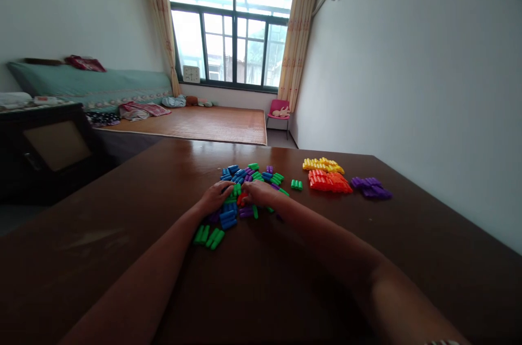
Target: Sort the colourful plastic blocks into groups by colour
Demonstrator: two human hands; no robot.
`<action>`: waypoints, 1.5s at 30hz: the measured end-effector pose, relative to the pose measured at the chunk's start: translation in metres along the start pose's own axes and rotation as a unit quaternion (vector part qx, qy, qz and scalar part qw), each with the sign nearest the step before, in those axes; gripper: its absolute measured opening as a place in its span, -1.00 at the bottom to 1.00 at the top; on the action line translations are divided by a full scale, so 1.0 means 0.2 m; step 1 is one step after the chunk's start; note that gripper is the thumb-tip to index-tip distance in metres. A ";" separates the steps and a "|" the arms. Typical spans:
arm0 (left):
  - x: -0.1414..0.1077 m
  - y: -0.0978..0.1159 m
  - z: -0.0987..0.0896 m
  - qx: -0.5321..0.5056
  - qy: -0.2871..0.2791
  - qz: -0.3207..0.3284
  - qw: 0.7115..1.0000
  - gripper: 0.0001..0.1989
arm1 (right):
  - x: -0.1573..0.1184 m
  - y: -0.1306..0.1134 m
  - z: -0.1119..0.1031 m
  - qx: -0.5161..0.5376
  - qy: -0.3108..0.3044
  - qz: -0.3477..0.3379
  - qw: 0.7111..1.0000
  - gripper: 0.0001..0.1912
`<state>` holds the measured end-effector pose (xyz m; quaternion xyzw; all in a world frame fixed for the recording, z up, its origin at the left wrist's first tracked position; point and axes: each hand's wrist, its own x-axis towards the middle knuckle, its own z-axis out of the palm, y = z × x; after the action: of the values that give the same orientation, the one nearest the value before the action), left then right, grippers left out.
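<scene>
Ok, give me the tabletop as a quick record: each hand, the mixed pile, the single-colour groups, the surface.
left hand: at the left side of the pile, fingers over the pieces; grip unclear
right hand: in the pile, a red piece at its fingertips; firm hold unclear
mixed pile: ribbed plastic pieces, mostly blue, green and purple
single-colour groups: yellow, red-orange, purple, right of the pile
lone piece: green, between pile and red-orange group
surface: glossy dark-brown table
</scene>
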<state>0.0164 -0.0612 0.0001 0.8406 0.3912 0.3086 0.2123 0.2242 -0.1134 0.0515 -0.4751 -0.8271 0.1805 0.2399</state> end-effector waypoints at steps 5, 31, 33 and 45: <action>-0.01 0.04 -0.02 -0.008 -0.002 -0.004 1.000 -0.46 | 0.04 0.00 -0.02 -0.006 -0.040 0.047 0.998 -0.70; 0.00 0.00 -0.03 0.016 -0.008 -0.015 1.000 -0.42 | -0.70 0.86 -0.70 -0.321 0.239 0.386 0.831 -0.70; 0.00 0.01 -0.03 0.011 -0.008 -0.017 1.000 -0.41 | -0.70 0.86 -0.71 -0.292 0.240 0.388 0.841 -0.69; -0.01 0.02 -0.03 -0.060 0.027 -0.031 0.997 -0.35 | -0.58 0.58 -0.71 -0.122 0.298 0.186 0.928 -0.66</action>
<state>0.0137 -0.0639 0.0059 0.8050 0.4038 0.3476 0.2610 0.4355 -0.1481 0.0808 -0.6781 -0.6299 -0.0308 0.3775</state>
